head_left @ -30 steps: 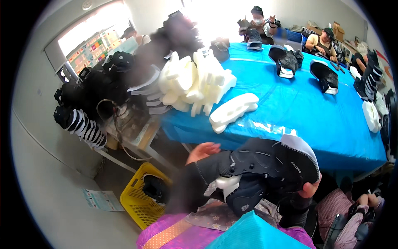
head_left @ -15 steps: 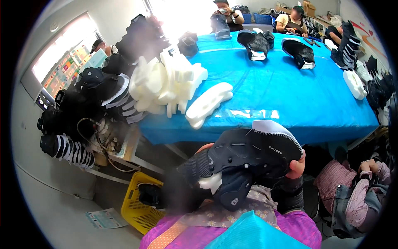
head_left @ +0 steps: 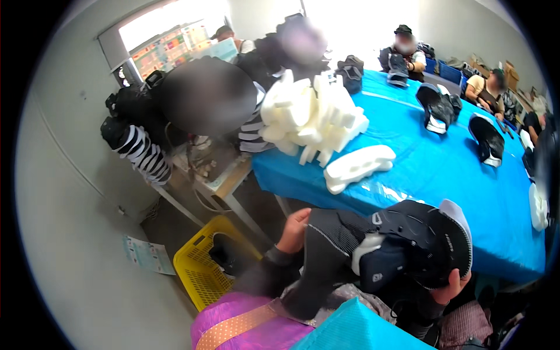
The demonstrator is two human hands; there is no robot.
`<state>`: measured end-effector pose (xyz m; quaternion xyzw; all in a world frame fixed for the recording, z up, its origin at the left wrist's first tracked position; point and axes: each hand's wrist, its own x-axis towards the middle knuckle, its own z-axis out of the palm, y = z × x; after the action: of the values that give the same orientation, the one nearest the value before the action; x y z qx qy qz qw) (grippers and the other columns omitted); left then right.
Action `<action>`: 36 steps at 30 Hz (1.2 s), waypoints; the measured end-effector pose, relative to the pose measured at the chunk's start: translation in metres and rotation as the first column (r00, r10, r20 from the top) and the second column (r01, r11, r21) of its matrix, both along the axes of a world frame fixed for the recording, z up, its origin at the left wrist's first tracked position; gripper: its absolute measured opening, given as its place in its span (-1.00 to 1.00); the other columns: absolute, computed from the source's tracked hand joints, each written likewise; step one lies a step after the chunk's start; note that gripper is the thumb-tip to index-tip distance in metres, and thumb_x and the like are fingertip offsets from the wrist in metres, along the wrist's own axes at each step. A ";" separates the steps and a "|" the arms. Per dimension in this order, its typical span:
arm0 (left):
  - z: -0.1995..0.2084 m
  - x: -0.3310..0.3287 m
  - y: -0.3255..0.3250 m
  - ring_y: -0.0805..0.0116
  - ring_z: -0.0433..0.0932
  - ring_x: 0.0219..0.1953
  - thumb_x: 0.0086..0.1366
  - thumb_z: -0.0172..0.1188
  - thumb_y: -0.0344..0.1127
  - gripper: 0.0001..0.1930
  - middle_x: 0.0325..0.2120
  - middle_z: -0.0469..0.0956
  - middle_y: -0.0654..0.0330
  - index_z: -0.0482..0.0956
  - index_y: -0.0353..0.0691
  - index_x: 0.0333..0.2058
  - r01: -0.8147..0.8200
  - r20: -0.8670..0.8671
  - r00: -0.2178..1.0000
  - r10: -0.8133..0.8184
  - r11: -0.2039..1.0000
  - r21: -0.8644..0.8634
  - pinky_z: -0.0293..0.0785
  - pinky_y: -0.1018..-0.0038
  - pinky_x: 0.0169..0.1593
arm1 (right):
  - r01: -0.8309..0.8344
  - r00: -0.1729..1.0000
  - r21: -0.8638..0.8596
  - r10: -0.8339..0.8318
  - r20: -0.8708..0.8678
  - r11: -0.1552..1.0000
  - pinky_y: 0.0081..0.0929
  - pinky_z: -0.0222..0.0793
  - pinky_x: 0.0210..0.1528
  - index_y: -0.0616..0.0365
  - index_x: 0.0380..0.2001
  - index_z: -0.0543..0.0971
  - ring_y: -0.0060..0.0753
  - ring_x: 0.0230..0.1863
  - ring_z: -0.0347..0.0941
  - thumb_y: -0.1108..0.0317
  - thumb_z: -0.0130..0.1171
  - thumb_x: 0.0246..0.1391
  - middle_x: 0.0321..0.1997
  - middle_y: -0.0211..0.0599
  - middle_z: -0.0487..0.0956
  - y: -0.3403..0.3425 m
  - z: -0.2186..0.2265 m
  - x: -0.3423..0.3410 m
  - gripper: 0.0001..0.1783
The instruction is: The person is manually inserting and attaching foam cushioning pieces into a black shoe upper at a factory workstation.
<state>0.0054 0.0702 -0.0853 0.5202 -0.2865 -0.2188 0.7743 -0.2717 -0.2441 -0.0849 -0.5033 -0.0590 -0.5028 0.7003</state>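
A black padded piece shaped like a boot upper (head_left: 408, 227) lies sideways across my lap, in front of the table. It has a ribbed knit shaft, a dark padded flap and a white rim stitched around its rounded end. My left hand (head_left: 293, 231) grips the shaft edge, fingers bent and partly hidden behind the fabric. Wrapped around the rounded end is my right hand (head_left: 452, 286), thumb on the near side. Beyond the piece, a long white foam insert (head_left: 359, 168) rests on the blue-covered table (head_left: 408, 169), beside a pile of white foam inserts (head_left: 309, 116).
Further similar black pieces (head_left: 486, 140) lie across the table. Stacks of them stand at the left, one with white stripes (head_left: 143, 154). A yellow basket (head_left: 201, 256) on the floor holds a dark piece. Other people (head_left: 403, 52) sit at the far end.
The view has turned left, so the table sits further right. The held piece has shifted right with my hands. My left hand, mostly hidden before, now shows at the shaft edge.
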 end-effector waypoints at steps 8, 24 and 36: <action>-0.002 -0.028 -0.014 0.44 0.56 -0.06 0.48 0.07 -0.11 -0.63 -0.08 0.58 0.16 0.48 -0.33 0.02 0.425 -0.376 0.763 -0.526 0.847 -0.320 0.48 0.50 0.01 | 0.050 0.999 0.131 -0.051 0.008 0.990 -0.26 0.42 0.12 0.45 0.08 0.47 -0.16 0.01 0.54 0.26 0.28 0.06 0.05 0.03 0.59 0.000 -0.010 0.010 -0.41; -0.023 -0.007 -0.012 0.36 0.50 0.09 0.32 0.27 -0.04 -0.43 0.15 0.42 0.09 0.36 -0.24 0.17 -0.010 0.208 0.978 0.010 1.000 0.001 0.41 0.39 0.14 | 0.152 0.988 0.263 -0.137 -0.076 0.953 -0.34 0.49 0.05 0.33 0.09 0.50 -0.25 -0.03 0.58 0.31 0.09 0.29 0.03 -0.09 0.60 -0.025 0.008 -0.005 -0.61; 0.013 0.004 -0.074 0.32 0.47 0.16 0.22 0.27 -0.25 -0.48 0.14 0.46 0.11 0.44 -0.20 0.15 -0.161 0.844 0.048 -0.534 0.830 0.534 0.43 0.35 0.19 | -0.204 0.976 0.179 0.184 0.119 0.963 0.02 0.37 0.27 0.29 0.30 0.32 0.03 0.24 0.42 0.02 -0.03 0.33 0.29 0.04 0.43 -0.033 -0.009 -0.006 -0.35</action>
<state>0.0094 -0.0040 -0.0720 0.6594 -0.7328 0.0234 0.1664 -0.2778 -0.2776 -0.0941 -0.3997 -0.0953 -0.4598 0.7872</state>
